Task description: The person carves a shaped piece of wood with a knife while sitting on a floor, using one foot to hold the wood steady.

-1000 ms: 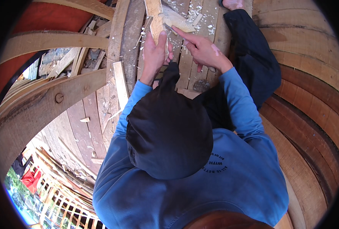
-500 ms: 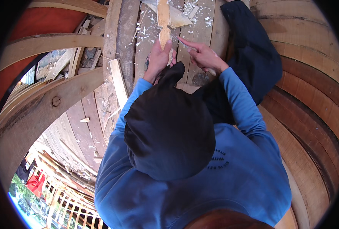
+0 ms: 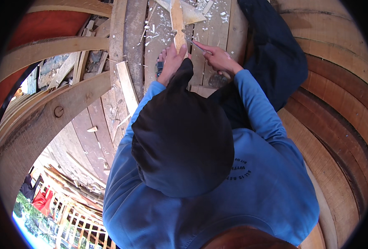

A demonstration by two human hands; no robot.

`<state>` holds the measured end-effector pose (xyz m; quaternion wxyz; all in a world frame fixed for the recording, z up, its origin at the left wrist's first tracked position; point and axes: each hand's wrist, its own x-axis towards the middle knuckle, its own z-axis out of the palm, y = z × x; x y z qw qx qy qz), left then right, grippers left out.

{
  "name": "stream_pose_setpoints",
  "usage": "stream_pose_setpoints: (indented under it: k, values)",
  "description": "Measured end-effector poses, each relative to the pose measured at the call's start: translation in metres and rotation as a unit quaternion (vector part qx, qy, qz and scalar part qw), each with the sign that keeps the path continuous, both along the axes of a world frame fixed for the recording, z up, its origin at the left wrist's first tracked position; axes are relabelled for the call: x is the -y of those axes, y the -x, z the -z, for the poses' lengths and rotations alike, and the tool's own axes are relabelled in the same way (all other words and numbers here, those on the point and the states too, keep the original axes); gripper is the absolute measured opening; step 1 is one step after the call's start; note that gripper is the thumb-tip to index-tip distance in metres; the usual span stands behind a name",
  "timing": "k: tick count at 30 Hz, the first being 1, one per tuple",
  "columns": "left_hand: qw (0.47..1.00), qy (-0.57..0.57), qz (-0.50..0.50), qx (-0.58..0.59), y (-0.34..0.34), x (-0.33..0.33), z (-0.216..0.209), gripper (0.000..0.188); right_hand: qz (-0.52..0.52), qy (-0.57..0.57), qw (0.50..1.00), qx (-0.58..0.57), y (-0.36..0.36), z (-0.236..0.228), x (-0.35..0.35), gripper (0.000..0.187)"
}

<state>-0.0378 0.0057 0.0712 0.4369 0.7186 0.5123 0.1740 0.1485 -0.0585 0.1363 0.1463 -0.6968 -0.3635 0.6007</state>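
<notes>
My left hand (image 3: 174, 63) is closed around the lower end of a pale, narrow piece of wood (image 3: 177, 18), which points away from me and has notches cut in both sides. To its right, my right hand (image 3: 220, 60) grips a slim knife (image 3: 196, 45). The index finger lies stretched along the blade, whose tip is close to the wood's right edge; whether they touch I cannot tell. Part of the handle shows below the palm. My bent left knee (image 3: 184, 141), in dark trousers, hides part of my left forearm. Beyond it, my sandalled left foot (image 3: 160, 62) shows beside the left hand.
Wood chips and a flat triangular board (image 3: 192, 15) lie on the plank floor (image 3: 134, 37). A loose offcut (image 3: 127, 87) rests to the left. Curved timber ribs (image 3: 55, 112) rise on the left, and a planked wall (image 3: 329, 33) curves along the right, beside my right leg (image 3: 275, 62).
The view has shifted slightly. My left hand has turned a little, and more of my left foot shows beside it. Both hands keep their hold on the wood and the knife.
</notes>
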Motion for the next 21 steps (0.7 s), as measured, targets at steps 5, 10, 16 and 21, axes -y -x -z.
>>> stream_pose_setpoints:
  k: [5, 10, 16, 21]
  values:
    - [0.992, 0.099, 0.048, -0.062, 0.002, -0.008, -0.001, 0.041, -0.001, 0.001, 1.0, 0.009, -0.001, 0.005, 0.003, 0.056]
    - [0.986, 0.108, 0.047, -0.116, 0.005, -0.014, 0.027, 0.039, 0.001, 0.011, 1.0, 0.005, -0.003, 0.011, 0.004, 0.056]
    - [0.985, 0.134, 0.068, -0.079, 0.002, -0.016, 0.011, 0.039, 0.016, 0.008, 1.0, -0.015, -0.005, 0.014, 0.005, 0.056]
    - [0.987, 0.123, 0.076, -0.063, 0.001, -0.018, 0.016, 0.04, 0.018, 0.005, 1.0, -0.018, -0.006, 0.016, 0.005, 0.055]
